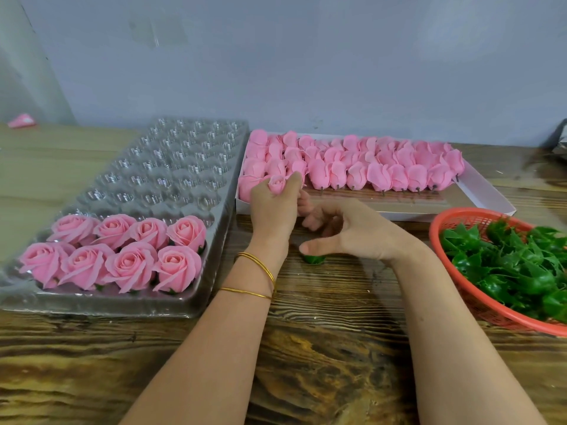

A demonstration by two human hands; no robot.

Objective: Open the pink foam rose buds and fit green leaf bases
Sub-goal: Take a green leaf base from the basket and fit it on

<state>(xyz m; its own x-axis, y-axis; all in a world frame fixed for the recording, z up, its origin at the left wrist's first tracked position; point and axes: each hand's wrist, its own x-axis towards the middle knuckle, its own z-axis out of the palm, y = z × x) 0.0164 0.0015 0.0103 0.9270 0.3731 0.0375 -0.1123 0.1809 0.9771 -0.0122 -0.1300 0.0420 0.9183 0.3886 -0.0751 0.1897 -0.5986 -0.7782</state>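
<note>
My left hand [274, 207] grips a closed pink rose bud [276, 184] upright, just in front of the white box [478, 191] packed with several closed pink buds [380, 167]. My right hand [346, 230] hovers beside it with loosely curled fingers and holds nothing. Under its thumb one green leaf base [313, 259] lies on the wooden table. Several opened roses [122, 256] with leaf bases sit in the near rows of the clear plastic cell tray [171, 167] at left.
A red mesh basket [457, 216] full of green leaf bases [515, 268] stands at the right edge. A grey wall runs close behind the trays. A small pink scrap [21, 121] lies at the far left, and crumpled foil [560, 139] at the far right.
</note>
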